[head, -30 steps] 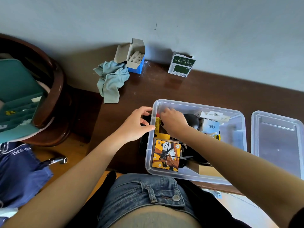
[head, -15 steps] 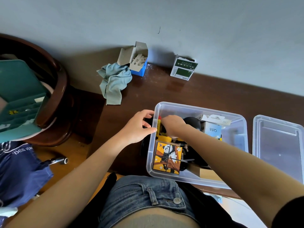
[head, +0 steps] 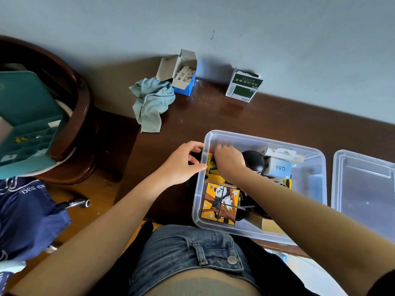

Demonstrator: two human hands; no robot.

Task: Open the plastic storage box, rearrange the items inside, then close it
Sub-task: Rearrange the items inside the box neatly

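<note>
Dark table (head: 213, 116) against grey wall, open box (head: 307, 150) at near edge, lid (head: 363, 189) beside, left hand (head: 181, 165) gripping its rim, right hand (head: 228, 161) still inside, fingertips hidden, grasp unclear, hands barely moved.

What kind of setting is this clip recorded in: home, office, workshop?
Probably a room in a home, though it could be a classroom or study corner. A dark wooden desk stands against a plain wall, with an open box of chalk, a crumpled cloth and a clear storage box of odds and ends.
</note>
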